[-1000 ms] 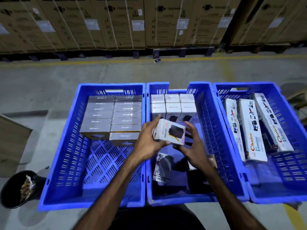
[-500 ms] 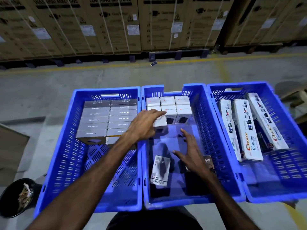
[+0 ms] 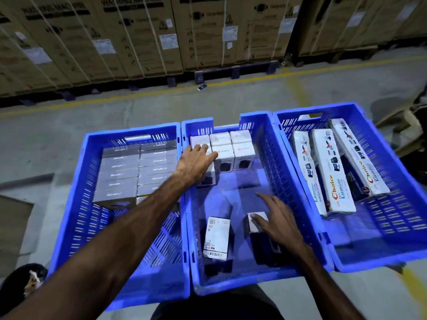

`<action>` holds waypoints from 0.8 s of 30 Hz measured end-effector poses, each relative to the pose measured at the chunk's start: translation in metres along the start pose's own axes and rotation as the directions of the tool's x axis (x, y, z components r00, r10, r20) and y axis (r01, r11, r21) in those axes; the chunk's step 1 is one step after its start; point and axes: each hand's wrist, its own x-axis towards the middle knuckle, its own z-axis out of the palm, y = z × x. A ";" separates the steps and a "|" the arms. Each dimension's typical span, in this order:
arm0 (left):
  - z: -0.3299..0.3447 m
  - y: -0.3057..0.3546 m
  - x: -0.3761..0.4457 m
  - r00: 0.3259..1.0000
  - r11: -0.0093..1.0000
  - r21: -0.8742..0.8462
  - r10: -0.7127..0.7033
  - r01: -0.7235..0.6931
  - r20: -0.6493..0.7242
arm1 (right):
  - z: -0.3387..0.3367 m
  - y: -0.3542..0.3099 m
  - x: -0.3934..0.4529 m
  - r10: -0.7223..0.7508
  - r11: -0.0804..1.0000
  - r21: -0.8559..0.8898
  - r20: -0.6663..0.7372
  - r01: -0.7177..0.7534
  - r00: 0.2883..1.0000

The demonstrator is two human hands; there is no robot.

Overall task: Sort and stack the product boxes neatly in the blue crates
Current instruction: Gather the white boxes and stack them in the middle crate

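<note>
Three blue crates stand side by side. The left crate (image 3: 69, 204) holds stacked grey boxes (image 3: 120, 176). In the middle crate (image 3: 231, 285), small white boxes (image 3: 242, 148) are lined up at the back. My left hand (image 3: 196, 162) lies flat, fingers extended, on top of the front-left white box (image 3: 209, 180) of that group. Two loose boxes lie on the crate floor: one (image 3: 217, 237) untouched, the other (image 3: 257, 224) under the fingertips of my right hand (image 3: 277, 218), whose fingers are spread. The right crate (image 3: 404, 227) holds long white "Choice" boxes (image 3: 332, 181).
Tall strapped cardboard cartons (image 3: 208, 31) on pallets line the back, behind a yellow floor line. A black bin (image 3: 16, 287) sits at the lower left beside a flat cardboard piece (image 3: 11, 222). A small object (image 3: 202, 87) lies on the concrete floor.
The white box that both hands held has been set down at the front left of the white group under my left hand. My right hand dropped onto a loose box.
</note>
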 end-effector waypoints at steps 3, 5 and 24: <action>0.004 0.012 0.003 0.998 0.999 0.036 -0.037 0.035 0.056 | -0.001 0.005 -0.002 0.009 0.999 -0.040 0.054 -0.007 0.999; 0.007 0.018 0.003 0.995 0.997 0.052 -0.055 0.051 0.080 | -0.005 0.005 -0.002 0.000 0.997 -0.073 0.119 0.009 0.993; 0.012 0.054 -0.048 0.971 0.710 -0.695 -0.227 0.114 -0.072 | -0.025 -0.001 0.013 0.012 0.906 0.421 0.071 -0.041 0.997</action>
